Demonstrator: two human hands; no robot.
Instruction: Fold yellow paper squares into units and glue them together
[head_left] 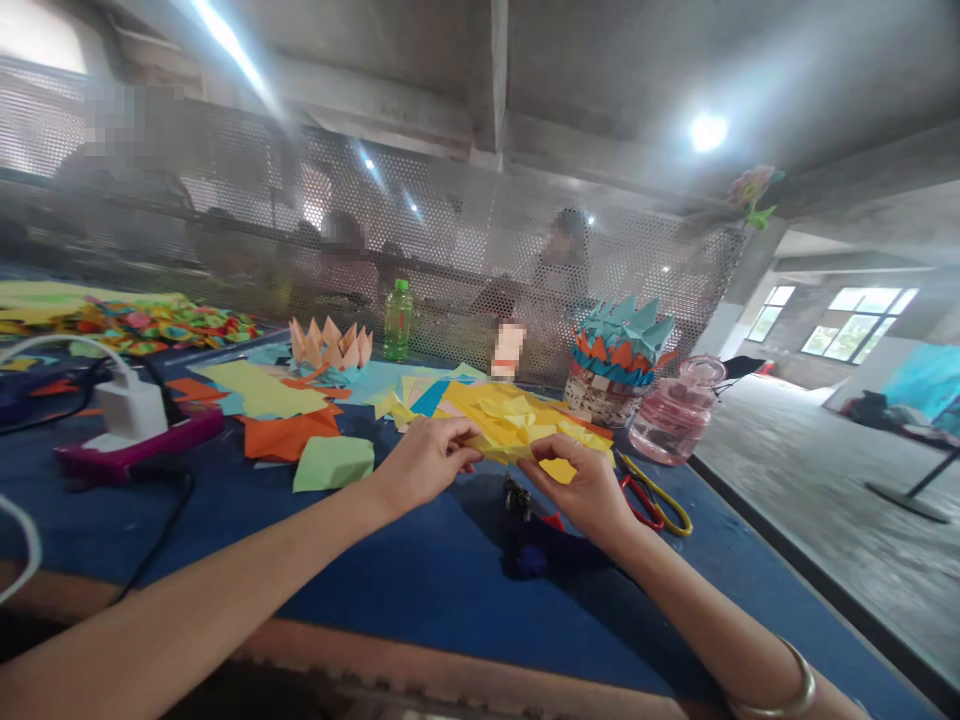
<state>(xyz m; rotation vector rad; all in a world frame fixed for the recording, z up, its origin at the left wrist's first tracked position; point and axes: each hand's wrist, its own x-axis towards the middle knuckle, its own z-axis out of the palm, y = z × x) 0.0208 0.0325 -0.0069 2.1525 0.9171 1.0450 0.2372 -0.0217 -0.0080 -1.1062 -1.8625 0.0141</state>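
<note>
Your grip is pinched closed, your left hand [424, 462] and right hand [581, 490] both holding one yellow paper [510, 425] above the blue surface [420, 590], near one pair of scissors [652, 505] and two origami models [328, 345].

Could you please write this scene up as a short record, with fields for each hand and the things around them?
Left hand: pinches the edge of yellow paper
Right hand: grips the same yellow paper
Beside right hand: scissors with red and yellow handles
Other items: orange paper, pale green paper, folded paper lotus, pink glass jar
Surface: blue table cover
</note>
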